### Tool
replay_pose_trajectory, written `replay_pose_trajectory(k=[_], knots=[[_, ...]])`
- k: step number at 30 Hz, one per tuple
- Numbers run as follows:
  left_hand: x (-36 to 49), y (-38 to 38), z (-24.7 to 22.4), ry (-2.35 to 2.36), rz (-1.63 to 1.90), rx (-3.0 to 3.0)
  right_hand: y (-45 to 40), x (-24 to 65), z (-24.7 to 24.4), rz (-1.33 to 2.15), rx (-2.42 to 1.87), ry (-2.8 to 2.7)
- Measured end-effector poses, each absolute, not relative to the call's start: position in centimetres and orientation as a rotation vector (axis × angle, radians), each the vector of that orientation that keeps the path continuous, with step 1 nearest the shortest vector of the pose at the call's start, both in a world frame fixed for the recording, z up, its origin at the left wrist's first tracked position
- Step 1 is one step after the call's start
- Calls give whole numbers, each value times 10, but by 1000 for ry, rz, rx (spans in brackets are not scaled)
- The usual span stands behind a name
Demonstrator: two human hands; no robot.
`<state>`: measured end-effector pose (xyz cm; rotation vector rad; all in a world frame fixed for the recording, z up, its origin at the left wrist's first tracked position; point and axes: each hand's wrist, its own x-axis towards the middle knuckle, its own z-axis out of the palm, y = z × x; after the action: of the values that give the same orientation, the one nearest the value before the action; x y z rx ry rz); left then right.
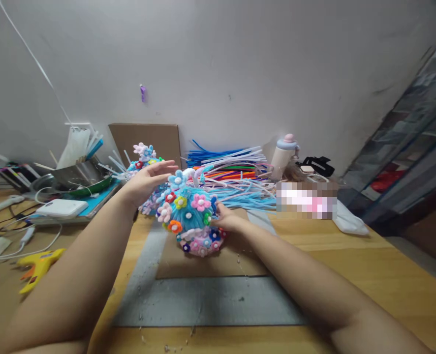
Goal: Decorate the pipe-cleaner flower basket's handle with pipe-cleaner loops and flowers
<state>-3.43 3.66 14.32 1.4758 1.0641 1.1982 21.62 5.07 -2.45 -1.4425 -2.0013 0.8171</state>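
Flowered craft (190, 215) gripped by right fingers (221, 210), left fingers (164, 164) outstretched; cardboard (240, 265) on wooden table (380, 275), grey wall (218, 64) behind.

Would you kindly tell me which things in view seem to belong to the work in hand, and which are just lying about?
Likely part of the work:
flowered blue piece, touched by the right hand
cardboard sheet beneath it
coloured fuzzy stems
yellow glue gun, probably
second flowered piece behind

Apparently just lying about:
bottle
white device
black item
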Motion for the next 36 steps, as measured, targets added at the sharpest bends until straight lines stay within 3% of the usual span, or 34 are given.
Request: replay_pose_trajectory(k=[5, 14, 26, 36], knots=[[-47, -2, 101, 1227, 1543, 921, 38, 238, -11, 1070, -1324, -1892], [-13, -58, 15, 1304, 1312, 546, -18, 239, 2, 1411, -1278, -1429], [1, -63, 0, 1156, 1341, 519, -41, 228, -4, 1716, -1103, -780], [-10, -27, -9, 1145, 1296, 576, -55, 239, 5, 1916, -950, -645]])
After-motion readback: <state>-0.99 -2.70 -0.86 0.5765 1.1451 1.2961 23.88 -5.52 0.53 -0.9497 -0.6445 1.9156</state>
